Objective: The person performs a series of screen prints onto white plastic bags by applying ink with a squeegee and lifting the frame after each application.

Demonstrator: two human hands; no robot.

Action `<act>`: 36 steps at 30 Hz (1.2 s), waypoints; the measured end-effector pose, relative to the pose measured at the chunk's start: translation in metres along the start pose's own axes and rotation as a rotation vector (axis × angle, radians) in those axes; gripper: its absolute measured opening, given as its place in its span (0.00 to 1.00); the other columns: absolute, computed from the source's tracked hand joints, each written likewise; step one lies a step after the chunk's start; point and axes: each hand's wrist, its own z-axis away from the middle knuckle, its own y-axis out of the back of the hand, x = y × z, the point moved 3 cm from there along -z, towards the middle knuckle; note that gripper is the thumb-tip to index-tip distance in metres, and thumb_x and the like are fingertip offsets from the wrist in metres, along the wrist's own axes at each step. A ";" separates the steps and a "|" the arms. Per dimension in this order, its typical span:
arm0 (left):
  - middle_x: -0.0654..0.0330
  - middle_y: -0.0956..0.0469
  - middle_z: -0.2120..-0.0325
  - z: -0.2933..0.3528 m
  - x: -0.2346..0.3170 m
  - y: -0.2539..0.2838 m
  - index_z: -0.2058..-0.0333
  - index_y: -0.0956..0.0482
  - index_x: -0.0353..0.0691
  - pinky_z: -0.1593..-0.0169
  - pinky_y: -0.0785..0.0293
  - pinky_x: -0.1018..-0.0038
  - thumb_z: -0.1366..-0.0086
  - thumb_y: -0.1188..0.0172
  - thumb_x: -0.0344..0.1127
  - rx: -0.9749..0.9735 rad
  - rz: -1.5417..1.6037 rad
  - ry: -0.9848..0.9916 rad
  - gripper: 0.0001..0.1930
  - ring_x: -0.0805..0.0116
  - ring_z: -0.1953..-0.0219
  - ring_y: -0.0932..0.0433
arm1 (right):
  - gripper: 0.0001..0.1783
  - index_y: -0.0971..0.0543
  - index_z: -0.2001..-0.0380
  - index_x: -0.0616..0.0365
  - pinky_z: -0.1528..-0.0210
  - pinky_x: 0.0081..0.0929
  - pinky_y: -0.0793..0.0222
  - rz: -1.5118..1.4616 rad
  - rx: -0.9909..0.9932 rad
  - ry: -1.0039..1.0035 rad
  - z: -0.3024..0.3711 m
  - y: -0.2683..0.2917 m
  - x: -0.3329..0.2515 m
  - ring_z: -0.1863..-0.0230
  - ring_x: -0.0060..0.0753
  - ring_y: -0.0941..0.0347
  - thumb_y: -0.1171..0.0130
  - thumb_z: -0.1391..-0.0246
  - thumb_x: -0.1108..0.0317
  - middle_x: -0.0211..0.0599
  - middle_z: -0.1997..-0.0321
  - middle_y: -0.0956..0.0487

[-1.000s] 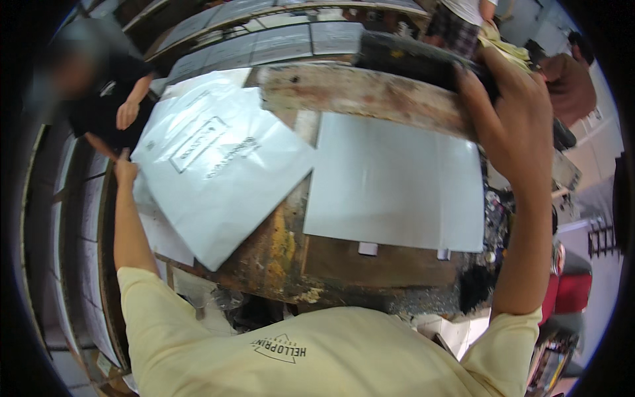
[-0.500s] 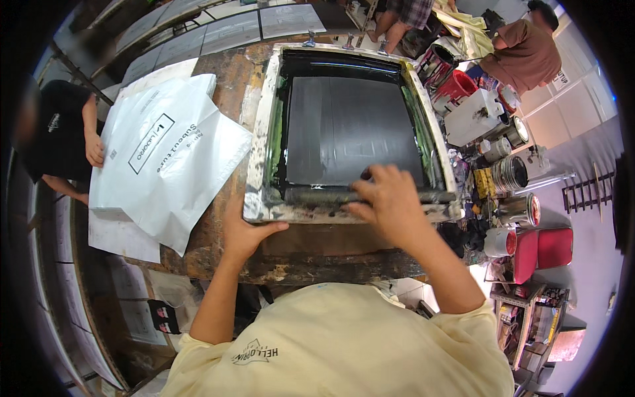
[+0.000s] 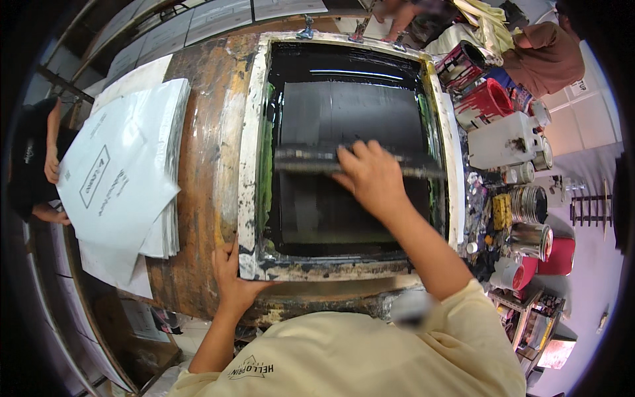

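A screen printing frame point(image 3: 247, 178) with a pale, ink-stained border lies on the worktable, its mesh point(image 3: 350, 112) covered in black ink. Across the mesh spans a long, dark squeegee point(image 3: 304, 159), blurred by motion. My right hand point(image 3: 374, 177) grips it near its middle, fingers wrapped over the top. At the frame's near left corner is my left hand point(image 3: 236, 286), its thumb along the near edge and its fingers up the left side, holding the corner. What lies under the frame is hidden.
On the left, another person's hand point(image 3: 51, 169) holds a white printed plastic bag point(image 3: 109, 175) over a white stack. Clamps point(image 3: 305, 28) stand at the frame's far edge. To the right are a red-stained bucket point(image 3: 486, 102), a white jug point(image 3: 499, 140) and several cans.
My right hand has moved the squeegee from the near end of the mesh away to its middle. The other person's white bag has shifted left, while my left hand stays at the corner.
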 end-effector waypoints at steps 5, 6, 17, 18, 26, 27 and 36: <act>0.57 0.29 0.54 0.003 -0.009 -0.001 0.35 0.20 0.38 0.45 0.33 0.57 0.68 0.11 0.62 0.015 0.023 -0.034 0.60 0.53 0.50 0.31 | 0.19 0.18 0.58 0.50 0.57 0.46 0.20 0.054 0.087 0.019 -0.103 -0.036 0.072 0.53 0.47 0.20 0.25 0.45 0.52 0.36 0.58 0.20; 0.57 0.29 0.55 0.006 -0.011 0.000 0.35 0.20 0.37 0.45 0.32 0.57 0.68 0.11 0.63 0.035 0.026 -0.040 0.60 0.53 0.51 0.31 | 0.19 0.16 0.58 0.50 0.56 0.46 0.19 0.101 0.072 0.025 -0.121 -0.035 0.081 0.52 0.48 0.19 0.29 0.40 0.47 0.36 0.59 0.19; 0.41 0.22 0.44 0.039 -0.035 -0.028 0.35 0.26 0.28 0.33 0.31 0.49 0.69 0.07 0.48 0.137 0.095 -0.087 0.61 0.36 0.42 0.25 | 0.28 0.16 0.59 0.51 0.56 0.52 0.21 0.102 0.032 0.082 -0.170 -0.032 0.121 0.56 0.56 0.15 0.40 0.32 0.35 0.44 0.63 0.14; 0.41 0.22 0.43 0.041 -0.040 -0.029 0.35 0.27 0.28 0.33 0.31 0.49 0.68 0.07 0.47 0.148 0.287 0.044 0.61 0.36 0.41 0.25 | 0.27 0.16 0.60 0.51 0.56 0.51 0.20 0.118 0.069 0.065 -0.159 -0.033 0.114 0.56 0.54 0.15 0.39 0.32 0.36 0.43 0.63 0.14; 0.45 0.22 0.43 0.029 -0.039 -0.042 0.31 0.28 0.29 0.34 0.31 0.53 0.59 0.08 0.43 0.198 0.650 0.064 0.57 0.43 0.41 0.26 | 0.21 0.19 0.60 0.49 0.60 0.49 0.19 0.036 0.002 -0.008 0.002 0.023 -0.007 0.56 0.51 0.18 0.31 0.39 0.43 0.39 0.61 0.18; 0.46 0.22 0.43 0.026 -0.040 -0.041 0.31 0.28 0.29 0.34 0.31 0.54 0.58 0.09 0.42 0.189 0.591 0.027 0.56 0.45 0.40 0.26 | 0.21 0.19 0.60 0.49 0.61 0.48 0.19 0.028 -0.041 -0.039 0.025 0.033 -0.027 0.56 0.50 0.18 0.29 0.40 0.45 0.39 0.62 0.18; 0.54 0.20 0.42 0.009 0.014 -0.012 0.31 0.30 0.29 0.37 0.24 0.65 0.47 0.13 0.30 0.197 0.725 0.036 0.47 0.62 0.43 0.20 | 0.19 0.22 0.58 0.56 0.48 0.49 0.23 -0.025 -0.114 -0.050 0.080 0.135 -0.100 0.50 0.50 0.21 0.33 0.36 0.51 0.42 0.59 0.22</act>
